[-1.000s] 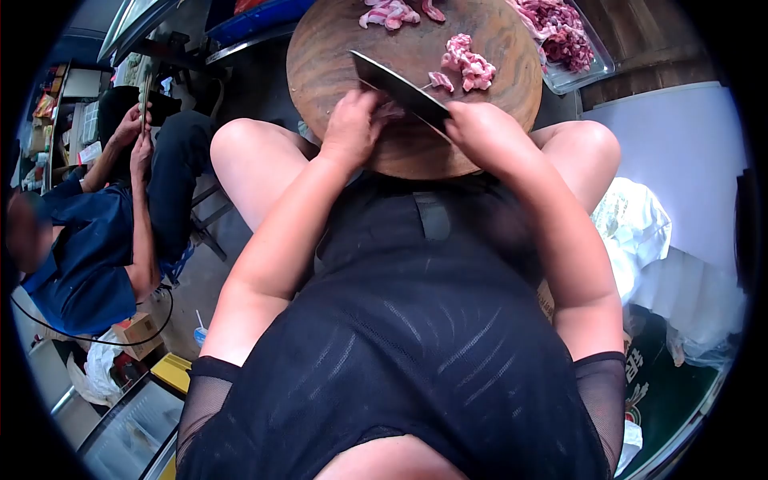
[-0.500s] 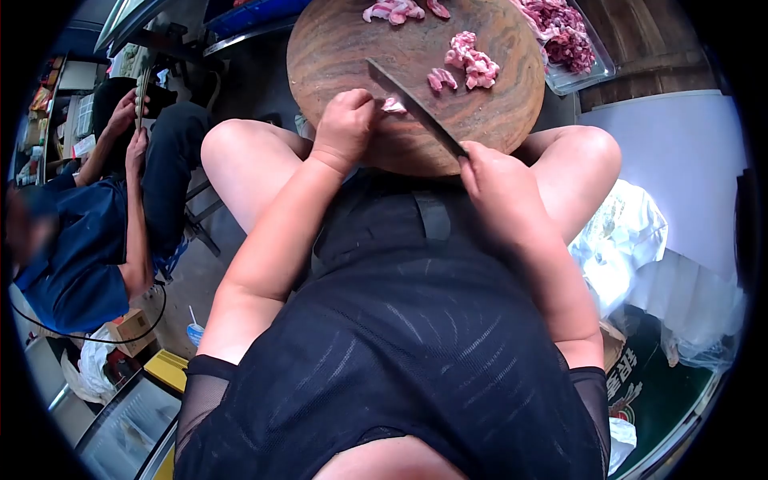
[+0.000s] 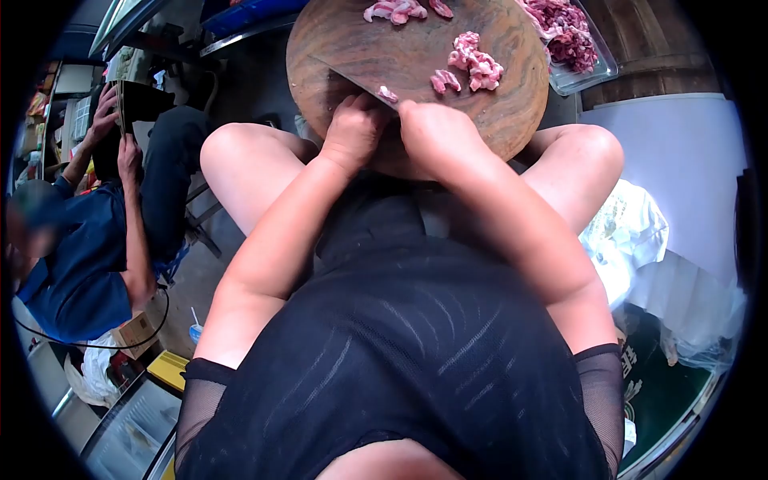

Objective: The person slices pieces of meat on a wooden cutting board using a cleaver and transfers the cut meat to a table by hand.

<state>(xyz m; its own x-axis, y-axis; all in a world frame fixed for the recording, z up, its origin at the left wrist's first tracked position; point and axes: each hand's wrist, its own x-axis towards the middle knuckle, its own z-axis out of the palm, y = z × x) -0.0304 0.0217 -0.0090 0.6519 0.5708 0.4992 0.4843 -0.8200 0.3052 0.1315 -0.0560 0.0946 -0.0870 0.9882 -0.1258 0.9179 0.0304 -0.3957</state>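
My right hand [image 3: 438,134] grips the handle of a knife [image 3: 356,82], whose dark blade slants to the upper left over the round wooden chopping board [image 3: 488,120]. Right behind the blade, my left hand [image 3: 354,132] is closed with its fingertips curled on the board; whatever they hold is hidden. One small piece of meat [image 3: 387,94] lies just past the blade, close to my right knuckles. Farther out on the board are a small piece of meat [image 3: 445,81], a larger clump of meat [image 3: 478,62] and some strips of meat [image 3: 395,10] at the far edge.
A clear plastic tray [image 3: 602,70] of cut meat [image 3: 570,36] stands beyond the board on the right. To the left sits another person [image 3: 84,248] holding something thin and long. White plastic bags [image 3: 628,232] lie by my right knee; a blue crate [image 3: 248,12] is at the back.
My right hand and the knife have moved left, bringing the blade close against my left fingers. My left hand has shifted slightly right and nearer me. The other person's hands moved left.
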